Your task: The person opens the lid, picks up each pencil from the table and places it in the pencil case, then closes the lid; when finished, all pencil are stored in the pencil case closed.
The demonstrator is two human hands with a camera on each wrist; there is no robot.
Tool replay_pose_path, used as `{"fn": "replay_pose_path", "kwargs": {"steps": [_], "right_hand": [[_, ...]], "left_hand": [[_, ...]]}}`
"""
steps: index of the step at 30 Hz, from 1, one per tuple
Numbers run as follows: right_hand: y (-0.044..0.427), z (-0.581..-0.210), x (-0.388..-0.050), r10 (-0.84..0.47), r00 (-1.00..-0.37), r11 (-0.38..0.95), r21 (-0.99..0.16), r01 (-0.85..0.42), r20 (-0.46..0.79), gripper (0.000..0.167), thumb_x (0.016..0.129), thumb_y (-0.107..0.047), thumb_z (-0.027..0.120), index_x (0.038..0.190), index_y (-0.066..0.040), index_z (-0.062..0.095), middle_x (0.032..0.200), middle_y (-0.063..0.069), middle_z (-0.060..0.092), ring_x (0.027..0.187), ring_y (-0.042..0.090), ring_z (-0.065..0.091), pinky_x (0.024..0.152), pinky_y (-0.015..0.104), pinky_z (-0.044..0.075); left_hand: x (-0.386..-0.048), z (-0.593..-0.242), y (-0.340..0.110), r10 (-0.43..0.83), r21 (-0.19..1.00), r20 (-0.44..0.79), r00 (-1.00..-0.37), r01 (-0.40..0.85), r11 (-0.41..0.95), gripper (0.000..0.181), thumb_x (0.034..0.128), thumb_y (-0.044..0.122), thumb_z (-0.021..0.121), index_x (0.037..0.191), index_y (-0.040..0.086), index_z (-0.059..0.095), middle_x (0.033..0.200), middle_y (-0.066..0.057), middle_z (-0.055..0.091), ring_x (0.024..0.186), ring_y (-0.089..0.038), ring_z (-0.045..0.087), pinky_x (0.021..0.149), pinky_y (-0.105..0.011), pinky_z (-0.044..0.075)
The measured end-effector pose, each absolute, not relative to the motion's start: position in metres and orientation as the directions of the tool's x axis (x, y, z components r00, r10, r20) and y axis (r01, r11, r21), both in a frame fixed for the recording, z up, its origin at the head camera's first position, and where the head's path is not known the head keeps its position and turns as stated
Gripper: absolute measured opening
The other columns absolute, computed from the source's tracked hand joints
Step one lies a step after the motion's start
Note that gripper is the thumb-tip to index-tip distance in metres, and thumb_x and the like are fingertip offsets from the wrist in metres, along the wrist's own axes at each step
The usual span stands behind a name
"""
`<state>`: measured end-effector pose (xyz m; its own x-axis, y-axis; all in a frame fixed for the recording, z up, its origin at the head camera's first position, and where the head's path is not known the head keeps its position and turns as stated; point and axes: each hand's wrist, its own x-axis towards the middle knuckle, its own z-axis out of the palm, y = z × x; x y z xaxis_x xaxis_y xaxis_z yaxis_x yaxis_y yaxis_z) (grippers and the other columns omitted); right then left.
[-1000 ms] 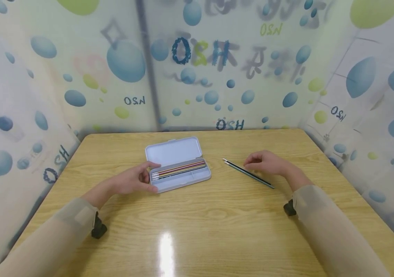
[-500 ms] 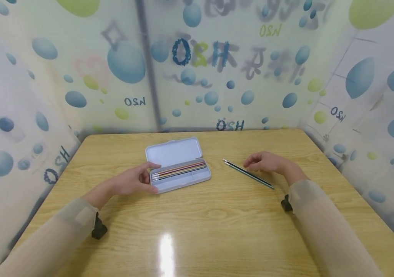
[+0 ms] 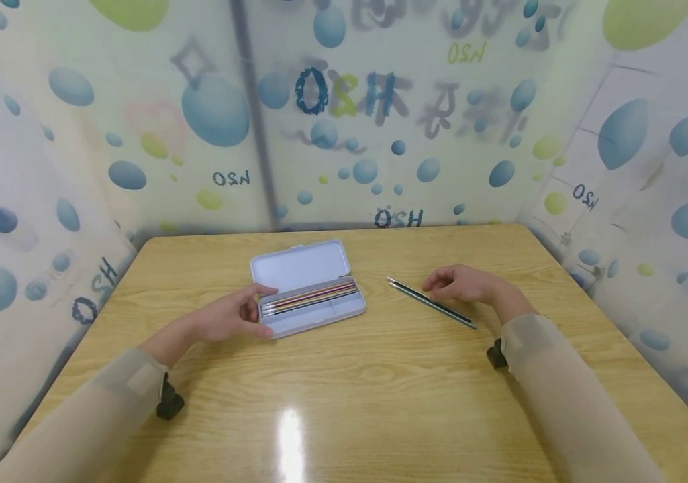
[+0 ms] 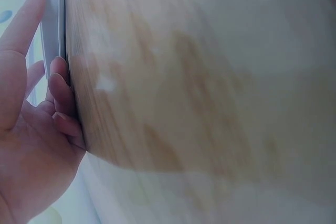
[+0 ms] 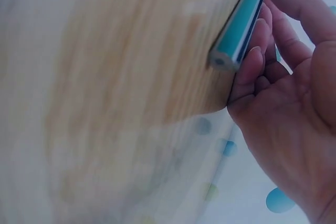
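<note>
In the head view a white pencil case [image 3: 317,320] lies with its lid [image 3: 300,264] raised at the back. Several striped pencils [image 3: 307,300] lie side by side in its long compartment. My left hand [image 3: 225,315] grips the case's left end, thumb at the front edge and index finger near the back corner. To the right, two pencils, one dark and one teal [image 3: 440,309], lie close together and slanted on the table. My right hand [image 3: 464,284] rests just behind them, fingers loosely bent, the thumb touching or nearly touching them. In the right wrist view the teal pencil [image 5: 240,27] shows its blunt end.
The wooden table [image 3: 344,402] carries the case and pencils. Printed fabric walls [image 3: 331,168] with bubble shapes stand at its back and both sides. A black wrist device [image 3: 170,400] hangs under the left sleeve, another black device [image 3: 497,354] under the right.
The right wrist and sleeve have shifted slightly; the right thumb is a little nearer the two loose pencils. The view has shifted slightly. The left hand stays on the case.
</note>
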<state>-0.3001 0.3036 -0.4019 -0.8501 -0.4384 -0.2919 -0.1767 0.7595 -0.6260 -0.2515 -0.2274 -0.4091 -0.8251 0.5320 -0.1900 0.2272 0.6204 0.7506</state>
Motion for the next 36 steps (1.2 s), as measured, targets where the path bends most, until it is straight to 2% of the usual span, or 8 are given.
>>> {"fn": "replay_pose_path", "kwargs": {"steps": [7,12,21,36], "right_hand": [[0.3038,-0.4020,-0.3001,-0.473,-0.841,0.731,-0.650,-0.208,-0.263,0.033,0.104,-0.015,0.070,0.135,-0.004,0.072,0.123,0.011,0.073,0.109,0.019,0.062,0.099,0.035,0.051],[0.3041,-0.4027,-0.2995,-0.480,-0.845,0.729,-0.643,-0.235,-0.235,0.031,0.102,-0.010,0.071,0.132,-0.002,0.072,0.119,0.012,0.073,0.107,0.020,0.062,0.096,0.037,0.052],[0.2990,-0.3984,-0.2967,-0.445,-0.872,0.773,-0.579,-0.260,-0.202,0.019,0.099,-0.009,0.072,0.118,-0.006,0.075,0.105,0.007,0.073,0.094,0.018,0.061,0.088,0.036,0.050],[0.2961,-0.3995,-0.2982,-0.416,-0.882,0.778,-0.589,-0.220,-0.220,0.026,0.095,-0.006,0.072,0.121,-0.006,0.074,0.106,0.007,0.071,0.096,0.022,0.060,0.088,0.039,0.051]], "left_hand": [[-0.2509,-0.4082,-0.2285,0.532,0.753,-0.182,-0.827,0.230,0.616,0.088,0.0949,0.030,0.089,0.166,0.011,0.041,0.105,-0.010,0.058,0.092,-0.022,0.051,0.077,-0.026,0.045],[-0.2502,-0.4075,-0.2283,0.535,0.753,-0.188,-0.824,0.229,0.617,0.087,0.0954,0.030,0.089,0.166,0.010,0.041,0.105,-0.010,0.058,0.091,-0.022,0.051,0.077,-0.026,0.045],[-0.2507,-0.4077,-0.2270,0.533,0.744,-0.193,-0.824,0.231,0.627,0.087,0.0956,0.032,0.089,0.166,0.012,0.041,0.106,-0.010,0.059,0.092,-0.022,0.051,0.077,-0.027,0.045],[-0.2510,-0.4082,-0.2277,0.534,0.741,-0.186,-0.825,0.239,0.627,0.088,0.0954,0.033,0.089,0.166,0.012,0.041,0.106,-0.009,0.059,0.092,-0.021,0.051,0.076,-0.026,0.044]]}}
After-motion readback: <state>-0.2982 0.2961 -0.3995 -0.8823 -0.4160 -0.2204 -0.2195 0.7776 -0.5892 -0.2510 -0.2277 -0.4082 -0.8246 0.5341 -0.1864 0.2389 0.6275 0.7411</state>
